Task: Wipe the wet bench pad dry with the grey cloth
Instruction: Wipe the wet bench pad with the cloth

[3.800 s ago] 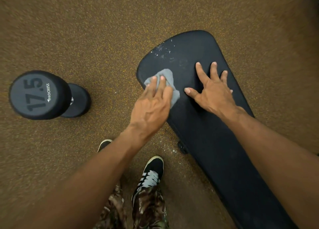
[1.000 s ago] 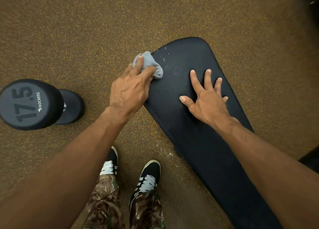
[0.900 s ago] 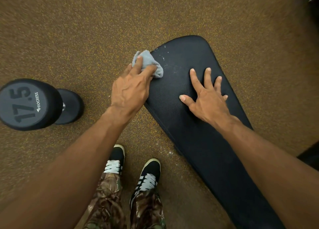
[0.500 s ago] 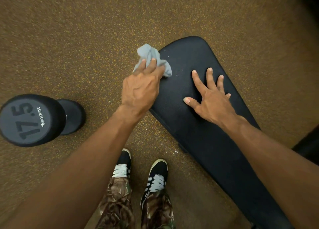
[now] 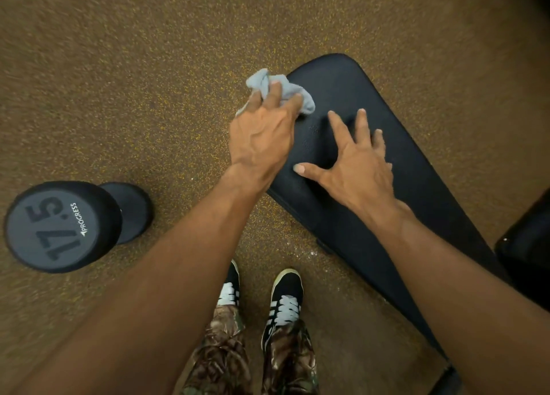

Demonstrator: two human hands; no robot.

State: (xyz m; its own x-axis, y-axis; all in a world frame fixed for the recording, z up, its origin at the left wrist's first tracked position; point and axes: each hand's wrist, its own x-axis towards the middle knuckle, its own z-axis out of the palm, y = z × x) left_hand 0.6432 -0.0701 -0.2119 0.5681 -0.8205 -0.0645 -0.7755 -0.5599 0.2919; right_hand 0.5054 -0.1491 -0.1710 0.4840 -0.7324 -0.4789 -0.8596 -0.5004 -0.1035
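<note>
The black bench pad (image 5: 416, 171) runs diagonally from upper centre to lower right. The grey cloth (image 5: 290, 92) is bunched at the pad's upper left edge, partly hanging off it. My left hand (image 5: 262, 139) presses on the cloth with its fingers over it. My right hand (image 5: 354, 162) lies flat on the pad to the right of the cloth, fingers spread. No droplets show on the pad's top end; the surface looks matte.
A black 17.5 dumbbell (image 5: 59, 228) stands on end on the brown speckled floor (image 5: 134, 67) at the left. My two black shoes (image 5: 285, 302) are below the pad's left edge. Another dark object (image 5: 526, 260) sits at the right edge.
The cloth and my left hand slid along the pad's upper left edge toward the right and onto the pad. White droplets seen earlier near the top are gone. My right hand stayed flat.
</note>
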